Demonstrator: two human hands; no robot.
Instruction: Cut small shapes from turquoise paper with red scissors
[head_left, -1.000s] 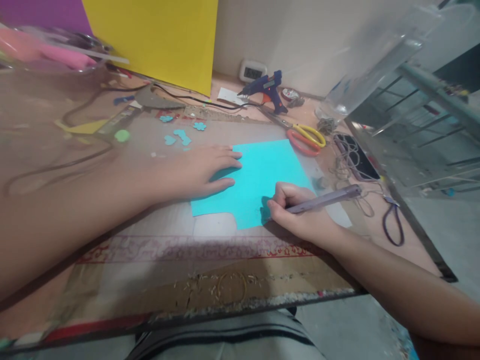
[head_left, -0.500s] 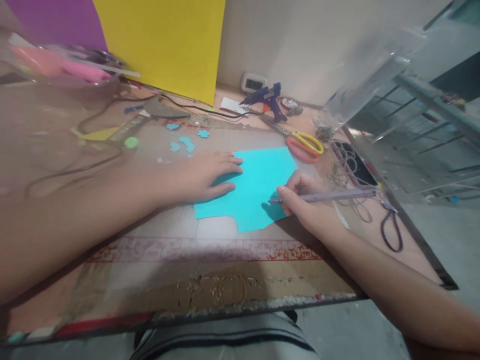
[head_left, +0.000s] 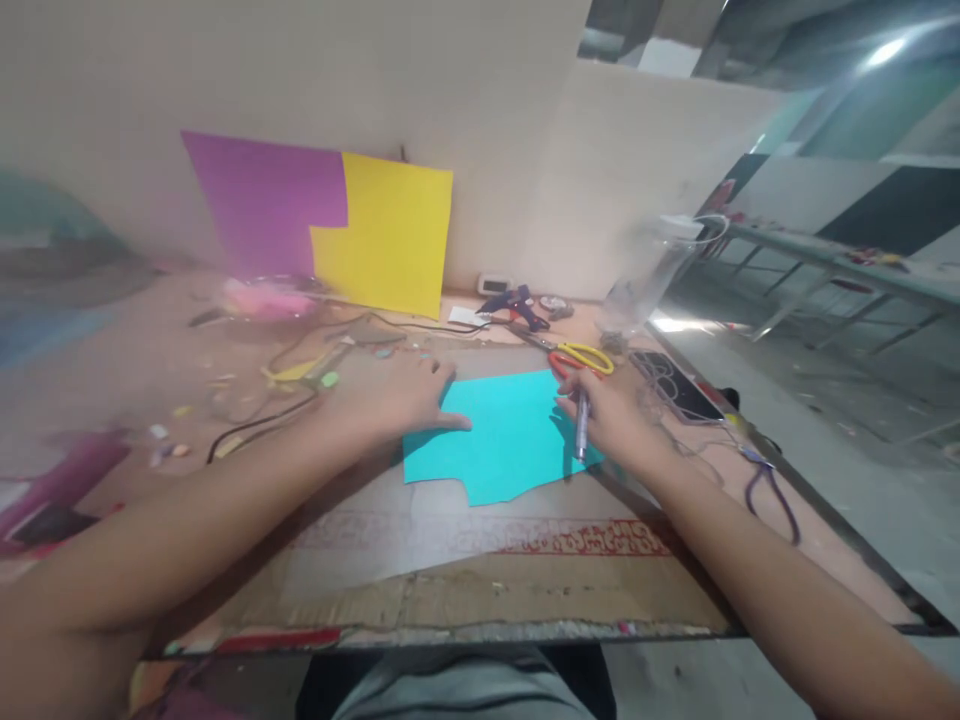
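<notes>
A turquoise sheet [head_left: 502, 430] with a notched lower edge lies flat on the worktop. My left hand [head_left: 416, 400] rests at its upper left edge, thumb stretched over the sheet and the other fingers partly bent. At the right edge of the sheet, my right hand [head_left: 600, 405] holds a slim purple pen [head_left: 582, 430], its lower end pointing down toward me. Just beyond my right hand lie scissors [head_left: 581, 357] with one yellow and one red handle. Small turquoise cut-outs [head_left: 384, 352] sit behind my left hand, mostly hidden by it.
Purple [head_left: 262, 200] and yellow sheets [head_left: 394, 235] lean against the wall. A blue glue gun [head_left: 517, 305] lies at the back with a black cord. A phone [head_left: 679, 385] under tangled string is on the right, near the table edge. Small scraps [head_left: 180, 450] lie on the left.
The view has tilted up and pulled back. My right hand has shifted up toward the scissors, and the pen has swung from pointing left to pointing toward me. My left hand's fingers have drawn in.
</notes>
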